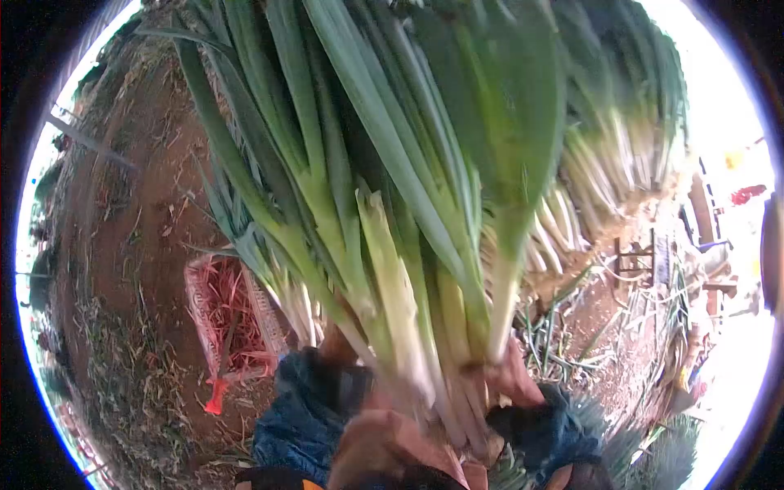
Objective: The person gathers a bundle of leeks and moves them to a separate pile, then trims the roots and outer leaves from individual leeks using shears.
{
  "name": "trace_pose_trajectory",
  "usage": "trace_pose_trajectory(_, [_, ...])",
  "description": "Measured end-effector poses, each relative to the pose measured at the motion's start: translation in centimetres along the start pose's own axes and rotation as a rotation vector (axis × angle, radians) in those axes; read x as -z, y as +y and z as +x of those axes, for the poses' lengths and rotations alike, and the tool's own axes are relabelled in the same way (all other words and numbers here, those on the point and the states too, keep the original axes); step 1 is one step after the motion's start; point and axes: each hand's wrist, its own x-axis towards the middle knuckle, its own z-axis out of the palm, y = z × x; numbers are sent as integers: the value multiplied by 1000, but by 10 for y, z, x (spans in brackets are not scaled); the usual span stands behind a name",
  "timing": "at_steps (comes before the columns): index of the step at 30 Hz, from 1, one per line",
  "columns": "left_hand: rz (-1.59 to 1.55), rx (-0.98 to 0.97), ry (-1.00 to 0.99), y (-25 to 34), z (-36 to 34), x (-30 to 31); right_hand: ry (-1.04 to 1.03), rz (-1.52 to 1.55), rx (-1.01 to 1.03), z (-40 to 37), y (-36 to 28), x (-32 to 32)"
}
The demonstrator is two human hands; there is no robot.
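A large bunch of long green onions [396, 269] fills the middle of the head view, leaves pointing away from me and white ends toward me. My right hand [516, 377] is closed around the lower stalks on the right side. At the bottom centre, my left hand [388, 433] is blurred and grips the white ends from the left; its fingertips are partly hidden by the stalks. Dark blue cloth [302, 416] shows on either side of the bunch.
To the left, a red-and-white crate [233, 318] holding pink strands stands on brown soil [147, 237] strewn with dry scraps. A big pile of green onions [625, 139] lies at the upper right. Loose leaves [563, 343] litter the ground on the right.
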Motion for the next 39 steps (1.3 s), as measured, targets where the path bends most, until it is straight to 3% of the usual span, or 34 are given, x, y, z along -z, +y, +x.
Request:
trace_pose_trajectory(2, [-29, -53, 36, 3, 53, 29, -195, -122, -142, 95, 70, -2])
trace_pose_trajectory(4, [-129, -124, 17, 5, 122, 59, -233, 29, -53, 190, 141, -22])
trace_pose_trajectory(5, [800, -305, -45, 10, 127, 64, -230, 244, -241, 239, 220, -18])
trace_pose_trajectory(7, [10, -30, 129, 21, 175, 48, -264, -459, 5, 333, 266, -21])
trace_pose_trajectory(8, [-79, -8, 45, 6, 213, 83, -219, -782, 172, 376, 270, -21])
trace_pose_trajectory(10, [1661, -884, -69, -13, 262, 138, -51, -1063, 437, 446, 229, -36])
trace_pose_trajectory(13, [1369, -290, 630, 24, 313, 96, 146, -1395, 860, 508, 155, -61])
trace_pose_trajectory(16, [1671, -542, 810, 42, 313, 91, 10, -1228, 835, 537, 155, -77])
trace_pose_trajectory(19, [1564, -643, 824, 26, 361, 93, 139, -1409, 768, 561, 181, -99])
trace_pose_trajectory(20, [1604, -581, 837, 18, 382, 93, 277, -1305, 875, 583, 202, -107])
trace_pose_trajectory(23, [1567, -545, 933, 12, 436, 84, 127, -1330, 640, 652, 216, -104])
trace_pose_trajectory(24, [1726, -561, 988, 10, 452, 86, 126, -1342, 637, 667, 220, -101])
trace_pose_trajectory(27, [1491, -151, 795, 30, 485, 66, 143, -1368, 671, 708, 225, -95])
trace_pose_trajectory(32, [1530, -232, 801, 33, 491, 68, 156, -1452, 598, 719, 226, -101])
trace_pose_trajectory(35, [1535, -292, 788, 32, 481, 73, 185, -1331, 657, 715, 239, -101])
trace_pose_trajectory(39, [1433, -346, 728, 32, 473, 96, 360, -1527, 871, 725, 261, -99])
